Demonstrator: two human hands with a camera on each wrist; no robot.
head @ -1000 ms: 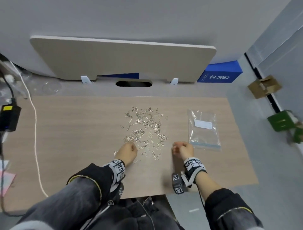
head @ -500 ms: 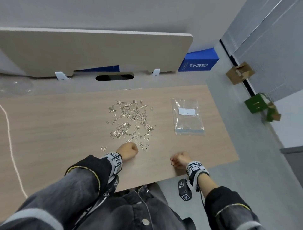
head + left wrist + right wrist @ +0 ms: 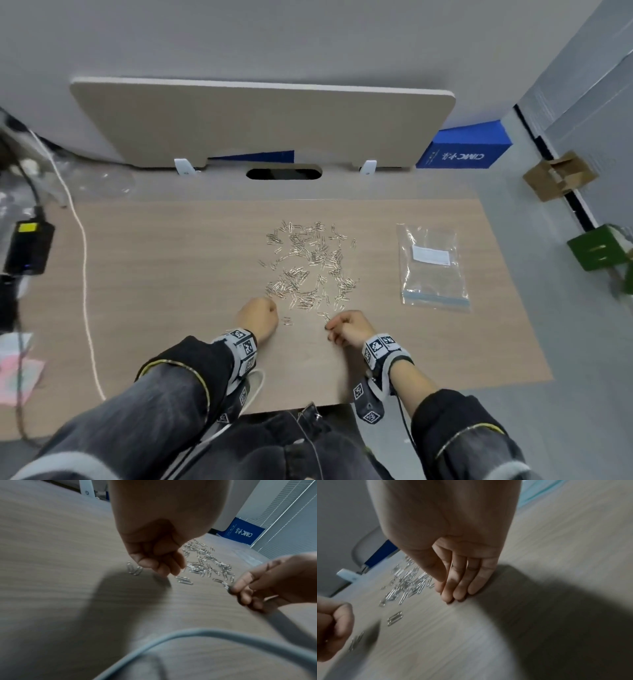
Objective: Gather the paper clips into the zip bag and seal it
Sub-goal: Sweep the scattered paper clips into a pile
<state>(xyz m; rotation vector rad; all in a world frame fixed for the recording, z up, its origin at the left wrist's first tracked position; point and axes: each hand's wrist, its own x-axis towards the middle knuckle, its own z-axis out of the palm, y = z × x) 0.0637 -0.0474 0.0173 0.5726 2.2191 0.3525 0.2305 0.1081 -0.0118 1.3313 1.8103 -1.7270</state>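
One zip bag (image 3: 433,269) and scores of paper clips (image 3: 310,265) lie on the tabletop (image 3: 164,274). Left hand (image 3: 258,317) fingers curl, contents unclear. Only the left wrist view shows right hand (image 3: 274,580) fingers pinching a clip.

We see a blue box (image 3: 463,150) far right, a white cord (image 3: 84,274) left — cardboard box (image 3: 558,175) on the floor.

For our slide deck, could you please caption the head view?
Both hands, left and right, rest at the near edge of scattered paper clips; the empty zip bag lies beside them.
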